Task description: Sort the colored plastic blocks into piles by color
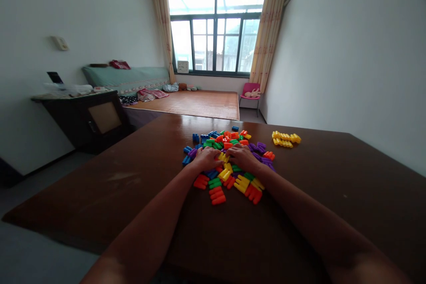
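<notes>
A heap of plastic building blocks in orange, green, blue, purple and yellow lies on the brown table. My left hand is over the heap's left part, fingers bent and closed at a yellow building block. From the other side, my right hand reaches the same block with curled fingers. Both hands' fingertips are partly hidden among the pieces. Closer to me lie another yellow block, an orange block and a green block. Purple blocks lie beyond my right hand.
Joined yellow blocks lie apart at the table's far right. One blue block sits behind the heap. Past the table are a bed, a pink chair and a window. A dark cabinet stands at the left.
</notes>
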The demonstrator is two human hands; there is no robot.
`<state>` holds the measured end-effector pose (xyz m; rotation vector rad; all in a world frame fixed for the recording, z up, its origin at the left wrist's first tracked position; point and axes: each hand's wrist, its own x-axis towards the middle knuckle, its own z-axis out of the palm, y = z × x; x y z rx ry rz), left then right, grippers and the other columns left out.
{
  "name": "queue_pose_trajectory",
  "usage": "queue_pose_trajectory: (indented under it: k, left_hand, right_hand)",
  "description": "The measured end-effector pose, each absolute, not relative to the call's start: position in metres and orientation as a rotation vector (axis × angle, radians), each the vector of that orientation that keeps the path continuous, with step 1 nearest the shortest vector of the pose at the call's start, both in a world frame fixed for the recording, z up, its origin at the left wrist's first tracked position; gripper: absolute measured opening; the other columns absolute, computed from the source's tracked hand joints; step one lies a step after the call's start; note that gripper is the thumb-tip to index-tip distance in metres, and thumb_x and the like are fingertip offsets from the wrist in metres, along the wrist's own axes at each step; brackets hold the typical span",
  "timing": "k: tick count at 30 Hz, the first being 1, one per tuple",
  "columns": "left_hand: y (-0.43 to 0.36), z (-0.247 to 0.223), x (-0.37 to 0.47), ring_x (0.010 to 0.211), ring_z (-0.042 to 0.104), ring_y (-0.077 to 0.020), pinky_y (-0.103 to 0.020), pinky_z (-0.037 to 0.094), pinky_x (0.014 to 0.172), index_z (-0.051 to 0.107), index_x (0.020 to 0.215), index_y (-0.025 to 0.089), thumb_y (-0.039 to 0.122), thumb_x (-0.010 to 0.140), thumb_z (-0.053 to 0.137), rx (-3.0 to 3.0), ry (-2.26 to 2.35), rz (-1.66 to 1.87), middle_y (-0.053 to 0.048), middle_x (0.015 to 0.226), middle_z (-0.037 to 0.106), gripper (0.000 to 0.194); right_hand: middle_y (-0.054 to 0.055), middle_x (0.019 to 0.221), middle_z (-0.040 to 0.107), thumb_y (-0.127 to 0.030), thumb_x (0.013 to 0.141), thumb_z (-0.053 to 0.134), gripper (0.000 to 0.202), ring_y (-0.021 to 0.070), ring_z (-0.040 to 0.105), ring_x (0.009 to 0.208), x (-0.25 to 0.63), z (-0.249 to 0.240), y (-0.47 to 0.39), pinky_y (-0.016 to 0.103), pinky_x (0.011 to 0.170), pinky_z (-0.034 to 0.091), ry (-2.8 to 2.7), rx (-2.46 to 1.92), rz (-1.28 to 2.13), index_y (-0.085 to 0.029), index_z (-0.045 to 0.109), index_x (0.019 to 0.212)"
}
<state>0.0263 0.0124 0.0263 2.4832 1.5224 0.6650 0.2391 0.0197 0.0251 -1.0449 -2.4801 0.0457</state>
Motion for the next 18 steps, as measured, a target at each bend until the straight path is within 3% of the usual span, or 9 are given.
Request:
queue_pose_trajectory:
  k: [3, 8, 11, 15, 18]
  left_hand:
    - [0.012, 0.028, 0.026, 0.084, 0.063, -0.0249, -0.035, 0.044, 0.079, 0.068, 0.087, 0.023, 0.041, 0.065, 0.072, 2.417, 1.542, 0.742, -0.005, 0.082, 0.069, 0.029]
    - [0.011, 0.034, 0.028, 0.072, 0.06, -0.0177, -0.029, 0.044, 0.067, 0.06, 0.081, 0.021, 0.036, 0.069, 0.07, 2.269, 1.52, 0.992, 0.0, 0.08, 0.066, 0.022]
    - [0.011, 0.036, 0.032, 0.075, 0.06, -0.0163, -0.028, 0.046, 0.069, 0.058, 0.081, 0.02, 0.036, 0.073, 0.067, 2.196, 1.365, 1.117, 0.001, 0.08, 0.065, 0.021]
    - [0.011, 0.035, 0.034, 0.077, 0.062, -0.0178, -0.029, 0.048, 0.072, 0.06, 0.084, 0.02, 0.038, 0.074, 0.067, 2.224, 1.274, 1.129, -0.001, 0.082, 0.067, 0.021]
    - [0.014, 0.033, 0.028, 0.09, 0.063, -0.0219, -0.033, 0.047, 0.083, 0.063, 0.092, 0.022, 0.037, 0.078, 0.064, 2.317, 1.3, 1.146, -0.003, 0.092, 0.07, 0.021]
  right_hand:
    - [0.005, 0.096, 0.068, -0.021, 0.086, 0.056, 0.009, 0.02, 0.059, 0.095, 0.238, 0.025, 0.022, 0.034, 0.085, 0.043, -2.33, -0.939, 0.229, -0.021, 0.064, 0.091]
    - [0.002, 0.081, 0.065, -0.033, 0.087, 0.052, 0.026, 0.0155, 0.06, 0.071, 0.233, 0.022, 0.028, 0.029, 0.067, 0.048, -2.017, -0.955, 0.631, -0.021, 0.057, 0.109]
    - [0.002, 0.085, 0.065, -0.04, 0.083, 0.059, 0.033, 0.0164, 0.061, 0.076, 0.227, 0.022, 0.027, 0.029, 0.068, 0.049, -1.919, -0.927, 0.732, -0.021, 0.056, 0.11]
    - [0.001, 0.082, 0.064, -0.047, 0.079, 0.062, 0.032, 0.0153, 0.059, 0.076, 0.229, 0.031, 0.032, 0.027, 0.068, 0.05, -1.916, -0.83, 0.854, -0.02, 0.06, 0.095]
    - [0.002, 0.084, 0.065, -0.053, 0.078, 0.06, 0.038, 0.0146, 0.059, 0.076, 0.264, 0.043, 0.05, 0.027, 0.07, 0.05, -1.785, -0.868, 0.838, -0.019, 0.063, 0.096]
